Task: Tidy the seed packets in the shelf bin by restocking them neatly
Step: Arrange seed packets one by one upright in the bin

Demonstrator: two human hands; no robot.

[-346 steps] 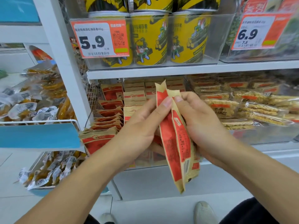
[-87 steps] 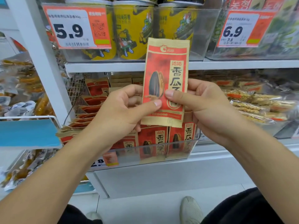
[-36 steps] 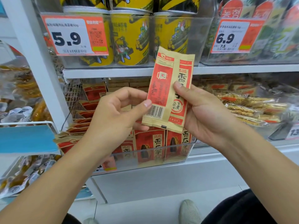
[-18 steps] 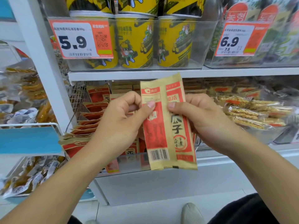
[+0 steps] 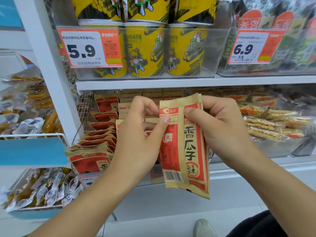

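Seed packets, tan and red, hang upright in front of the shelf, pinched near their top between both hands. More than one packet edge shows at the top right corner, so it is a small stack. The left hand presses its thumb on the top left part of the front packet, with the other fingers curled behind. The right hand grips the top right edge, thumb on the front and fingers behind.

Behind the hands the clear bin on the lower shelf holds more of the same packets: a fanned, untidy row on the left leans forward, and a few stand upright further back. Yellow cups stand in a clear tray on the shelf above, beside a 5.9 price tag. A 6.9 tag hangs further right.
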